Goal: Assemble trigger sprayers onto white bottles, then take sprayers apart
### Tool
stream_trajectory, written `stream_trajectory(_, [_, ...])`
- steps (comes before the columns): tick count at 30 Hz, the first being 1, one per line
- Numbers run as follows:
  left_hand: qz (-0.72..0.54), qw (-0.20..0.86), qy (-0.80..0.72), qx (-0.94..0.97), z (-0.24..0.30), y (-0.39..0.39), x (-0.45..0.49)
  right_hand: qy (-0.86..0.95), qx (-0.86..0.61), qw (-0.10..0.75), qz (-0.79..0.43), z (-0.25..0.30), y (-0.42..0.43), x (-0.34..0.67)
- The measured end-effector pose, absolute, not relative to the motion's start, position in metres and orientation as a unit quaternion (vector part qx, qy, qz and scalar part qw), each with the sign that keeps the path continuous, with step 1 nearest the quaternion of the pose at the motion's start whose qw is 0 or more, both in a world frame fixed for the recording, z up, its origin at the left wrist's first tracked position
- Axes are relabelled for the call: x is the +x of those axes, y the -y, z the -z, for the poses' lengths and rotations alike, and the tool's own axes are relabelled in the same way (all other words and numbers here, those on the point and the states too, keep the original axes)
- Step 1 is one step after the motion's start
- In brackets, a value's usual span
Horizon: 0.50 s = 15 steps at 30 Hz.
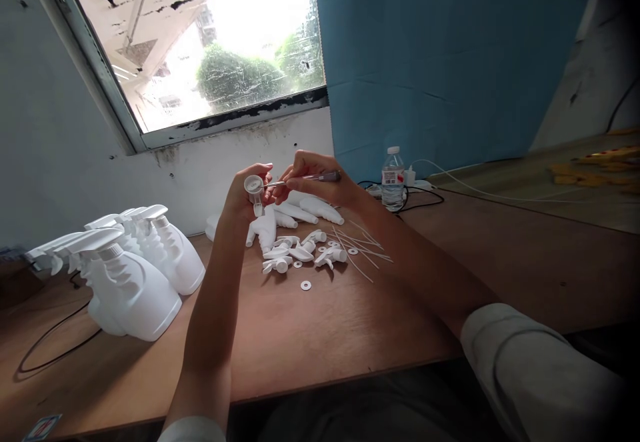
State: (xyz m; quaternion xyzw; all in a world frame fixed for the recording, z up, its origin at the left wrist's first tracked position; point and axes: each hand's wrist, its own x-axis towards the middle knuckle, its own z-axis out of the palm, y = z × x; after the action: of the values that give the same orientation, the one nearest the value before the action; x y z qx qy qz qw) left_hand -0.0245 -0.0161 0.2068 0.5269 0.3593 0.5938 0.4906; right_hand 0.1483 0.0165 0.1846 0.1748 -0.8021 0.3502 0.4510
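My left hand (243,192) holds a white spray bottle trigger head (254,185), its round cap end turned toward me. In my right hand (317,174) is a thin metal tool with a dark handle (327,177), probably a small screwdriver; its tip reaches the cap opening. Below my hands lie several white trigger heads (300,250) in a loose pile. White ring washers (305,286) and thin white dip tubes (363,245) are scattered beside them. Several white bottles (300,209) lie on their sides behind the pile, partly hidden by my hands.
Several assembled white spray bottles (140,289) stand on the left of the wooden table (280,342). A clear water bottle (393,179) stands at the back right, near cables (425,200). A black cord (45,335) loops at the left. A window (225,42) is behind.
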Motion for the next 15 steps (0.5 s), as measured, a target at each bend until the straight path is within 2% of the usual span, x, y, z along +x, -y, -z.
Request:
stream_trajectory(5, [-0.562,0.546,-0.313,0.536,-0.2052,0.0099,-0.0278,0.791,0.155,0.476,-0.351,-0.1854,-0.0142,0.1484])
stream_trajectory(15, [-0.556,0.543,-0.323,0.54,-0.2046,0.0064,-0.0311,0.785,0.169,0.474,-0.363,-0.1838,-0.0154,0.1451])
